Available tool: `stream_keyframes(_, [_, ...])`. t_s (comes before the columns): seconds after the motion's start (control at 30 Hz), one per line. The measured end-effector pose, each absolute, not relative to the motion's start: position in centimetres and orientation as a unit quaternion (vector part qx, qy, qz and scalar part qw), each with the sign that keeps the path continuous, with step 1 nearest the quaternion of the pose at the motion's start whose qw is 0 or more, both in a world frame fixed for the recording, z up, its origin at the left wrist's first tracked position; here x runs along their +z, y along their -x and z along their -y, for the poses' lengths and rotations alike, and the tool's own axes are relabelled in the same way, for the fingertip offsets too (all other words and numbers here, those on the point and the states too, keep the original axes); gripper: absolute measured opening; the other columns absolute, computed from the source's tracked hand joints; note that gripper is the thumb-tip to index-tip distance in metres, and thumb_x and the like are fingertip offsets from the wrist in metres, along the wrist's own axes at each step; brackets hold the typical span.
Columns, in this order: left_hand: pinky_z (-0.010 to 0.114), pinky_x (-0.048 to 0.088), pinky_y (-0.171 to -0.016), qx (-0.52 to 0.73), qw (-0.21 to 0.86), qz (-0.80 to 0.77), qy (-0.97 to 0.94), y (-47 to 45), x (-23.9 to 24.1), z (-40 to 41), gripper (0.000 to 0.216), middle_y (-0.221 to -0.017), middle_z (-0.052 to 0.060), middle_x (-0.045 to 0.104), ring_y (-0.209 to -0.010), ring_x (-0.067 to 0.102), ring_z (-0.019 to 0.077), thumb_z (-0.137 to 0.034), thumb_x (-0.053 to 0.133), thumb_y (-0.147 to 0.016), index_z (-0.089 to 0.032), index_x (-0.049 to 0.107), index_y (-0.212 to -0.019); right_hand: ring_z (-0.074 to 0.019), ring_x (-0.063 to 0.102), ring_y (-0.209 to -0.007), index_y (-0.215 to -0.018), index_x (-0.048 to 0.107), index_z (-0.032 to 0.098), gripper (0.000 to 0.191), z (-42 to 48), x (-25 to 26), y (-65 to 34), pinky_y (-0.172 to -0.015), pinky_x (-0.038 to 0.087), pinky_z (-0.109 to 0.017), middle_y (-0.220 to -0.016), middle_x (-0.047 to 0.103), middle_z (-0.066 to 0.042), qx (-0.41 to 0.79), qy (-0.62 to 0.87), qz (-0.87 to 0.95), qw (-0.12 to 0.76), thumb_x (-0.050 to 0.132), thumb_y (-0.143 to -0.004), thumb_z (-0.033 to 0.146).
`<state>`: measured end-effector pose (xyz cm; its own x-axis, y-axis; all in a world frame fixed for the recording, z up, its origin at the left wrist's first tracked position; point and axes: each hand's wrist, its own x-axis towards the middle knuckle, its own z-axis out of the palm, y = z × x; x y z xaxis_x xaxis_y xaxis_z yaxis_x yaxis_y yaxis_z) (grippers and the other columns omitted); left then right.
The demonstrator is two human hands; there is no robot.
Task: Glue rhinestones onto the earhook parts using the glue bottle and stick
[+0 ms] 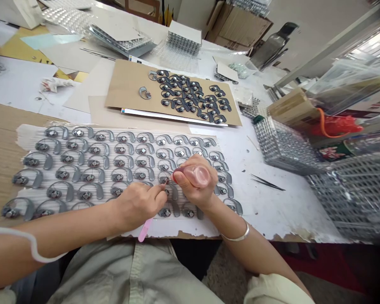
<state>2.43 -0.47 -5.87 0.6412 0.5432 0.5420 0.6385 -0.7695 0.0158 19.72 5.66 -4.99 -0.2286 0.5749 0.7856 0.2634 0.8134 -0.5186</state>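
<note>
My right hand (202,181) is wrapped round a pinkish, see-through squeeze bottle (200,175), its rounded base facing me and its tip pointing down and left. My left hand (142,204) is closed in a pinch beside an earphone piece. From under its palm sticks out the flat, rounded end of a pink tool (145,230); the working end is mostly hidden by my fingers. Both hands meet over rows of grey ear-hook earphone pieces (91,175), laid out on a ribbed, whitish sheet (20,139). Several pieces are covered by my hands and forearms.
Behind the rows, a brown cardboard sheet (126,84) carries many dark ear-hook pieces (185,95). Black tweezers (267,182) lie to the right. Stacked clear trays (285,143) and a red bag (338,122) stand at the right, with a dark bottle (272,44) farther back.
</note>
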Motion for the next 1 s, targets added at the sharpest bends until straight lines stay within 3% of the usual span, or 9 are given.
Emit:
stream_keyframes(0.57, [0.023,0.047,-0.042,-0.256,0.073,0.331,0.905,-2.11,-5.84,0.34,0.02,-0.068,0.002,0.065,-0.048,0.06,0.012,-0.005,0.04,-0.09,-0.014,0.049,-0.074,-0.0129,0.051,-0.054,-0.076,0.055,0.02,0.011,-5.67,-5.08,-20.09,-0.05,0.044,-0.031,-0.063,0.056,0.001,0.141,0.284,0.757,0.572,0.066,-0.075,0.021])
stream_keyframes(1.0, [0.022,0.041,-0.038,-0.267,0.088,0.332,0.9,-2.23,-5.34,0.33,0.027,-0.062,0.0,0.062,-0.04,0.052,0.0107,-0.003,0.036,-0.091,-0.016,0.047,-0.069,-0.0136,0.051,-0.054,-0.081,0.056,0.02,0.013,-5.65,-5.15,-19.87,-0.05,0.045,-0.031,-0.064,0.057,0.0,0.14,0.279,0.756,0.576,0.067,-0.074,0.021])
